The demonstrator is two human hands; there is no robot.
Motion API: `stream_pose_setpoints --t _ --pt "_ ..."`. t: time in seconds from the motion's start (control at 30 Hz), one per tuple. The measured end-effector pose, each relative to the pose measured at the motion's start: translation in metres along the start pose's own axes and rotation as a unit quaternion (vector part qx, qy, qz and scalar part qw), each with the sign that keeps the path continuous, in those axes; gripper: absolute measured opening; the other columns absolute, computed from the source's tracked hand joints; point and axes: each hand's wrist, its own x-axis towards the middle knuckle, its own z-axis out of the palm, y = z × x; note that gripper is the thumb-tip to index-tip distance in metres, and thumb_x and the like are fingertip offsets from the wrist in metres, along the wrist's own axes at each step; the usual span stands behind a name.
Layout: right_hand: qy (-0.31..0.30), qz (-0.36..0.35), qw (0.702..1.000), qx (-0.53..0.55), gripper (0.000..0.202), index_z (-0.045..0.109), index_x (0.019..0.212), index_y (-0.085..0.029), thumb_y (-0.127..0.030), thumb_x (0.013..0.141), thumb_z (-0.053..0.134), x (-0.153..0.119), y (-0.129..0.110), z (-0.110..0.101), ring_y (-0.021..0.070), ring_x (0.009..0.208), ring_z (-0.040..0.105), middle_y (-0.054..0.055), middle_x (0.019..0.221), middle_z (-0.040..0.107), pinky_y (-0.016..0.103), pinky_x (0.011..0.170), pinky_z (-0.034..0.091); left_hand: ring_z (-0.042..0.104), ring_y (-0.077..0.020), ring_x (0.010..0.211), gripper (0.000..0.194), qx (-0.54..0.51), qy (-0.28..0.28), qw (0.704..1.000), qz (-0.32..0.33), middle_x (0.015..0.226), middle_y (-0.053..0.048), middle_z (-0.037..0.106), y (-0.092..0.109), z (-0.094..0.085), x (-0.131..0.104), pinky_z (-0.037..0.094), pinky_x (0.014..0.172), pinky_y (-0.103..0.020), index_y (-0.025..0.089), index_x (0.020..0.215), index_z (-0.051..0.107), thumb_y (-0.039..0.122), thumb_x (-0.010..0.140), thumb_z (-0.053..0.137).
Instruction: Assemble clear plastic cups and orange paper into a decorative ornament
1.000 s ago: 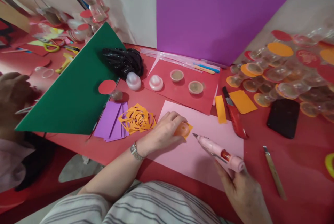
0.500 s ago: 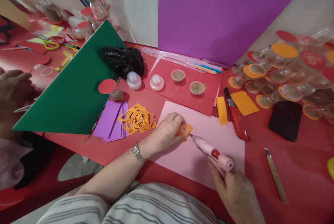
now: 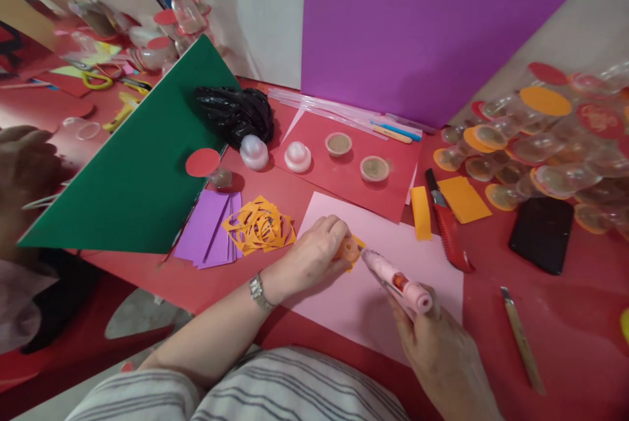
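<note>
Glue gun shifted left, beside dome

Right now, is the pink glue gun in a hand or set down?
In hand: the right hand holds the glue gun, pointed toward the left hand.

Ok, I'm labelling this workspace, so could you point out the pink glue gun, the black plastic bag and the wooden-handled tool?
Pink glue gun [image 3: 392,276]: head view, middle of its body.
Black plastic bag [image 3: 238,113]: head view, crumpled middle.
Wooden-handled tool [image 3: 523,342]: head view, wooden handle.
</note>
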Motion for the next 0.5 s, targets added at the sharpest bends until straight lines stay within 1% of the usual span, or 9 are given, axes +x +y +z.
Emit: stream_pose_setpoints --t 0.1,0.2,0.27,0.37,0.5 --pt "-0.001 -0.006 1.0 -0.025 0.047 0.057 0.095 -0.018 -0.048 0.108 0.023 0.008 0.001 0.0 0.0189 0.048 0.063 0.004 0.057 0.063 0.029 0.046 0.037 0.058 -0.0214 0.092 0.021 0.001 0.008 1.0 0.005 0.102 -0.006 0.059 0.0 0.0 -0.001 0.054 0.082 -0.036 0.021 0.095 0.048 0.014 0.084 0.065" --pt "0.005 -0.026 0.999 -0.029 0.048 0.056 0.093 -0.017 -0.048 0.109 0.023 0.009 0.001 -0.002 0.0181 0.044 0.061 0.003 0.054 0.062 0.028 0.044 0.036 0.058 -0.0219 0.093 0.021 0.0 0.001 1.0 0.003 0.102 -0.007 0.06 0.0 -0.001 -0.001 0.054 0.083 -0.037 0.021 0.095 0.048 0.014 0.085 0.065" --pt "0.008 -0.033 0.999 -0.018 0.049 0.057 0.093 -0.017 -0.049 0.109 0.023 0.005 0.002 -0.003 0.0175 0.044 0.061 0.003 0.055 0.062 0.028 0.044 0.038 0.058 -0.0226 0.094 0.021 0.001 -0.003 1.0 -0.001 0.102 -0.007 0.06 0.001 -0.001 -0.001 0.055 0.083 -0.037 0.02 0.095 0.049 0.015 0.085 0.066" --pt "0.0 -0.026 1.0 0.002 0.049 0.059 0.094 -0.017 -0.049 0.108 0.025 -0.005 0.004 -0.005 0.0175 0.047 0.064 0.005 0.06 0.065 0.026 0.046 0.042 0.058 -0.0233 0.096 0.019 0.003 0.0 1.0 -0.009 0.103 -0.008 0.06 0.001 -0.001 0.0 0.055 0.085 -0.039 0.021 0.095 0.05 0.015 0.084 0.065" --pt "-0.013 -0.015 0.999 0.038 0.049 0.062 0.097 -0.016 -0.05 0.108 0.028 -0.016 0.009 -0.006 0.0185 0.047 0.064 0.005 0.06 0.065 0.026 0.045 0.044 0.059 -0.024 0.099 0.019 -0.005 -0.008 1.0 -0.013 0.107 -0.009 0.061 0.004 -0.003 0.001 0.055 0.09 -0.04 0.02 0.097 0.053 0.015 0.084 0.064"
